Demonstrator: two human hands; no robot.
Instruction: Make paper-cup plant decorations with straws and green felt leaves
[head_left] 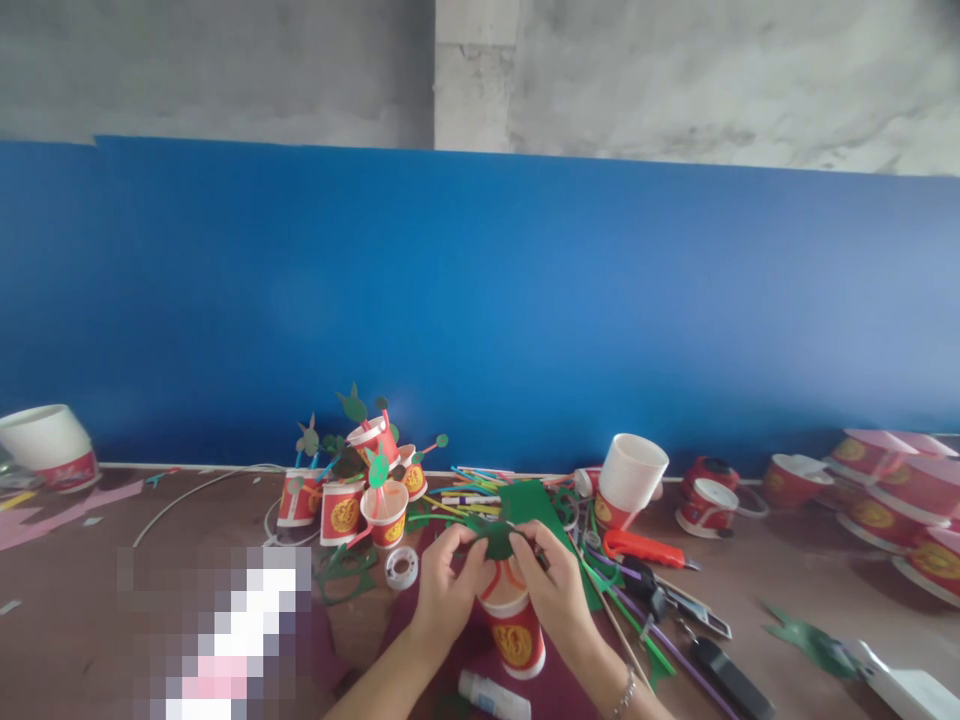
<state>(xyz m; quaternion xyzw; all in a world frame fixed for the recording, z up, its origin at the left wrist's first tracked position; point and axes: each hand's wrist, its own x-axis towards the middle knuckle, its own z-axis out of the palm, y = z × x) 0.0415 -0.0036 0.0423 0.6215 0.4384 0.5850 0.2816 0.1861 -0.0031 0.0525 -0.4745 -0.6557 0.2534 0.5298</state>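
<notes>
Between my left hand (448,585) and my right hand (553,582) is a small dark green paper piece (496,542), pinched at its two sides by thumbs and fingers. Right below it a red paper cup (517,642) with a gold emblem stands on a maroon sheet (409,618). Orange-red strips, perhaps straws, show at the cup's mouth, partly covered by the hands. A white glue tube (495,697) lies in front of the cup. Left of my left hand is a roll of white tape (401,568).
Decorated cups (384,512) with green cut-outs cluster at back left. Colourful straws (472,490) and green paper (536,505) lie behind the hands. To the right are a white cup stack (634,470), an orange utility knife (643,548), a black key fob (729,678) and more red cups (919,490).
</notes>
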